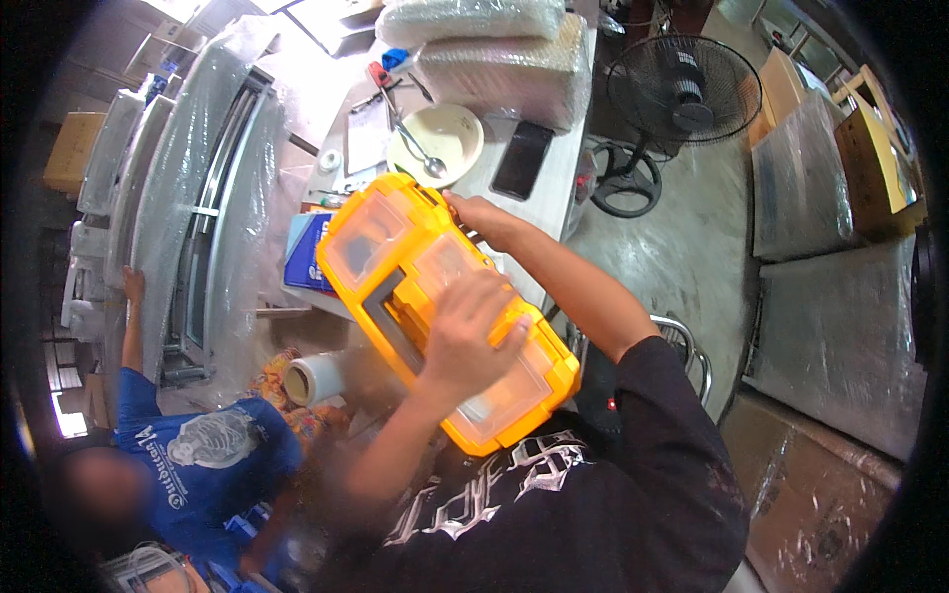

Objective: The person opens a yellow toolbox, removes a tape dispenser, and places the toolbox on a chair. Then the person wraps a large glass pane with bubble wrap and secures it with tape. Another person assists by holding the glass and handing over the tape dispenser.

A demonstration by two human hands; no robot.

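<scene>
Yellow case (420,296), one, with translucent lid panels and a recessed dark grey handle: held at a slant in front of your chest, its upper end overlapping the near edge of the table in view. Your right hand (481,219): arm reaching out from a black sleeve, elbow bent, wrist at the case's far long edge, fingers closed round that edge. Your left hand (467,336): forearm rising from below, back of the hand upward, fingers part bent over the lid, thumb spread toward the right; motion blur there, so whether it presses or merely hovers you cannot tell. Beyond the case, on the white table (556,193): cream bowl (462,128) with a spoon (433,166) inside, black phone (522,160) beside it, bubble-wrapped package (504,84) behind. Left of the case: blue box (303,257). Further out: black fan (684,94) to the right; co-worker in a blue shirt (213,450) to the left, one hand on wrapped frames (178,188).
</scene>
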